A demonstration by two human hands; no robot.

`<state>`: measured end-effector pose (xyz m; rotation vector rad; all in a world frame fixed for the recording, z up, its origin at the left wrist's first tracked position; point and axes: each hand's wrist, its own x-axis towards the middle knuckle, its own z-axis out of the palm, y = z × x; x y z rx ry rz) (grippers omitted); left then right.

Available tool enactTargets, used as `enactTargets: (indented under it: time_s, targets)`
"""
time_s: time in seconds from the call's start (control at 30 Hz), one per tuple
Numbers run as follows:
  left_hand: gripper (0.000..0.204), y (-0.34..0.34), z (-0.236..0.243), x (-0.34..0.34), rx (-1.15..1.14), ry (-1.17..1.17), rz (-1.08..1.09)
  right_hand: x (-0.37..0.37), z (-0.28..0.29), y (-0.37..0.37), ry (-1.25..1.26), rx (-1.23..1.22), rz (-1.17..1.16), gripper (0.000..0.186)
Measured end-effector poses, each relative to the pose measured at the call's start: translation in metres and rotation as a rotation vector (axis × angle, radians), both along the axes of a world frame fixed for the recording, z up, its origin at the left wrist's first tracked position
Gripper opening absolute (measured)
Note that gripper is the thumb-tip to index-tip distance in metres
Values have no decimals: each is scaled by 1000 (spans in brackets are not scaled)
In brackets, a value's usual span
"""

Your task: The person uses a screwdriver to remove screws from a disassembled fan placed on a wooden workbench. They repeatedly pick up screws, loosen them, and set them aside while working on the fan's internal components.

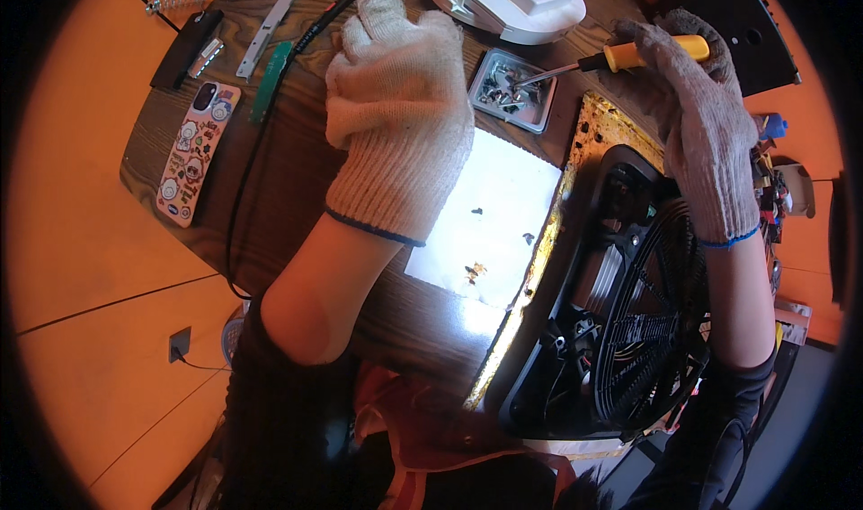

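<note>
My right hand [692,106], in a knitted work glove with dark-stained fingers, grips a screwdriver [652,53] by its yellow handle. The screwdriver's tip reaches over a small clear tray [546,115] holding several screws. My left hand [404,88], in a pale glove, is raised over the table with its fingers curled in; what they hold, if anything, is hidden. Below my right hand lies an opened black appliance housing [530,366] with a round fan grille [652,321] and wiring inside. A yellow, dark-spotted panel edge [548,240] runs along its left side.
A white sheet [490,186] with small dark scraps lies mid-table. At the left are a phone in a patterned case [198,155], a green strip [270,83], a grey metal bar [274,25] and a black cable [247,186]. A white plastic part [512,7] stands at the back.
</note>
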<state>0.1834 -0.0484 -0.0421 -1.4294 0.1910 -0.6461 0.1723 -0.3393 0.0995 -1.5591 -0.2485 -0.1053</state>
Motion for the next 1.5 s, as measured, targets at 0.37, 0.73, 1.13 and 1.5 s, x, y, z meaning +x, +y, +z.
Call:
enactTargets:
  time_s: [0.37, 0.73, 1.13, 1.5]
  targets:
    - [22, -10, -42, 15, -916, 527, -291, 8, -9, -3, 81, 94, 64, 43]
    - [26, -14, -43, 19, -1015, 580, -310, 13, -18, -17, 89, 25, 6, 43]
    - [31, -15, -45, 18, -1069, 628, -321, 5, 1, -12, 91, 1, -250, 40]
    - [36, -16, -48, 19, -1127, 672, -327, 3, -4, -21, -37, -36, -115, 39]
